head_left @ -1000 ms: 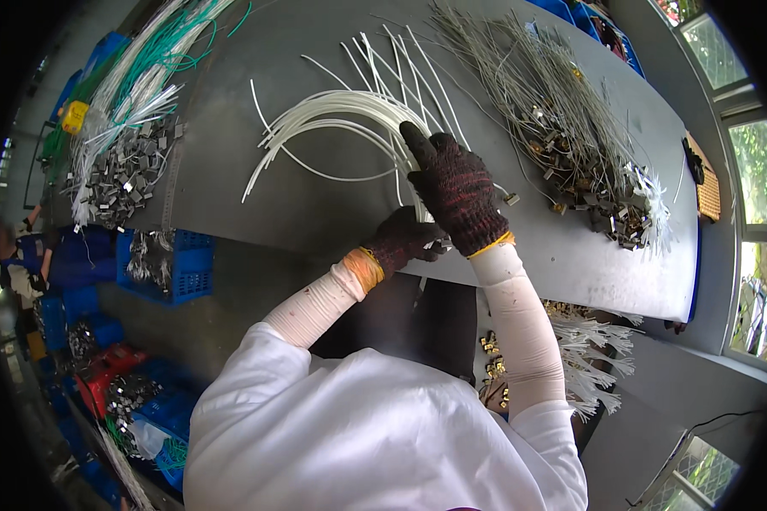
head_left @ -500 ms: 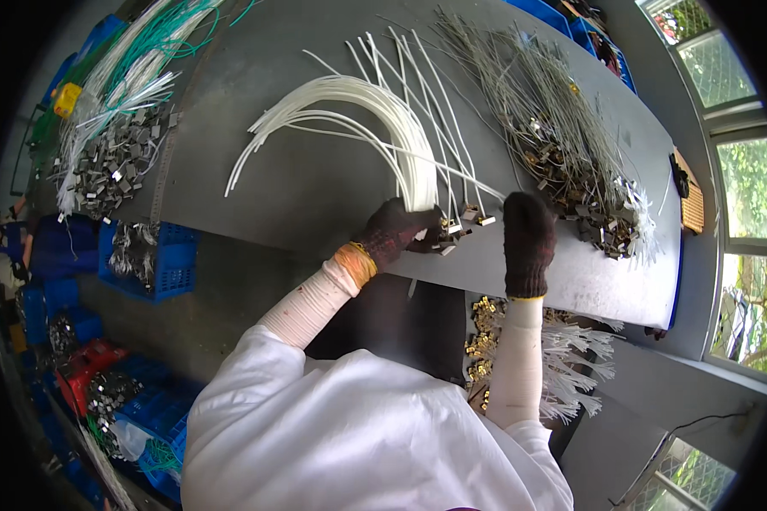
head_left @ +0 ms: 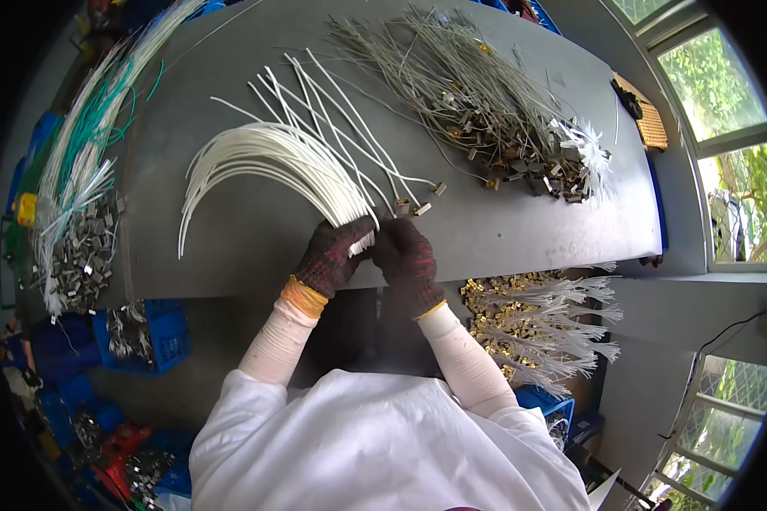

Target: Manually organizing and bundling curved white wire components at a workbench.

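A workshop or small factory: the long grey tabletop (head_left: 520,234) bears heaped metal-ended wires (head_left: 435,77) at upper right; a blue crate (head_left: 172,341) holds metal parts, lower left; brass-coloured pieces (head_left: 490,311) crowd the lower right.

i see bare tabletop (head_left: 524,228) r. of the r. hand (head_left: 407,260), along the near edge; the grey wire pile (head_left: 456,89) blocks the far side. straight ahead, loose white strands (head_left: 347,111) w/ metal ends clutter the way. btwn the white bundle (head_left: 273,153) and the green-&-white wires (head_left: 83,153) on the l., there's an open lane.
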Demonstrator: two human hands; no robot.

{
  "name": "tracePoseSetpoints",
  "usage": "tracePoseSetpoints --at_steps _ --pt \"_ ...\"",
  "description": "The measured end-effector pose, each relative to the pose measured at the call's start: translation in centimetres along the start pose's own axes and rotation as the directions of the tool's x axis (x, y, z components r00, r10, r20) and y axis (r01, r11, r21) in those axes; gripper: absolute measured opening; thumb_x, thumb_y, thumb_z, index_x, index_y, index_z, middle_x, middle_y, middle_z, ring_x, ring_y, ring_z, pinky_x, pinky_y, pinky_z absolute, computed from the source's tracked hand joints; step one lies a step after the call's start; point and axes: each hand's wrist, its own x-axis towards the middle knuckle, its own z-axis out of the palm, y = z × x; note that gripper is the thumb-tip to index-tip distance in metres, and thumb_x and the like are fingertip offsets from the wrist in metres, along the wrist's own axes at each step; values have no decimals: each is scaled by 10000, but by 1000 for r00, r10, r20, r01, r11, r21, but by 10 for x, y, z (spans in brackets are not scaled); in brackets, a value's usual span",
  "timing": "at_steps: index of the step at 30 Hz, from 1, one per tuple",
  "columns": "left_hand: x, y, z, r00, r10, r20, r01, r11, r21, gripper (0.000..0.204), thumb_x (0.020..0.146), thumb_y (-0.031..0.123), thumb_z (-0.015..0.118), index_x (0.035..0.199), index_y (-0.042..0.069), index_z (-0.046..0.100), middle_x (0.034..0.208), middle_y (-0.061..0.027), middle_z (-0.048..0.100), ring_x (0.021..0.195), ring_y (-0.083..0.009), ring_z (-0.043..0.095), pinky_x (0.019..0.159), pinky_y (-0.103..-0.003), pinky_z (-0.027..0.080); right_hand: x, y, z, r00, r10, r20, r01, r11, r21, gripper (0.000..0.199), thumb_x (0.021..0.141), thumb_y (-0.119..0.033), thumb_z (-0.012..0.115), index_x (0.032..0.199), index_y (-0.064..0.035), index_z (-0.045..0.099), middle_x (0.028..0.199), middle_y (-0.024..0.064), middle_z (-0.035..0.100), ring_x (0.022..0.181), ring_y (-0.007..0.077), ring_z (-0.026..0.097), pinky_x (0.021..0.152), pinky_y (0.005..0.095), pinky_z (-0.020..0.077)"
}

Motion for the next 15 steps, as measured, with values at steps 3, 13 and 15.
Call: tracePoseSetpoints --at_steps 3,13,15 --pt "4 4 8 999 -45 29 50 980 -194 495 715 2 803 1182 98 674 1129 -166 690 1035 -366 669 888 -424 557 12 -6 -14 952 295 86 -305 942 139 156 937 -129 609 1032 -20 667 861 101 680 721 220 657 647 351 514" --pt "29 -40 10 811 -576 99 334 318 -887 295 880 106 701 1171 94 659 905 -71 710 868 -160 701 748 -329 565 85 43 -112 968 -240 -70 106 647 -755 214 923 -147 577 1109 -52 625 972 200 669 922 392 649 782 474 528" --pt "49 -10 -14 922 -382 61 314 649 -693 276 884 112 700 1157 92 656 916 -67 709 882 -159 699 769 -326 567 98 39 -136 978 -139 -155 -45 583 -811 210 925 -140 547 1109 -64 615 984 209 656 920 434 632 776 498 528"
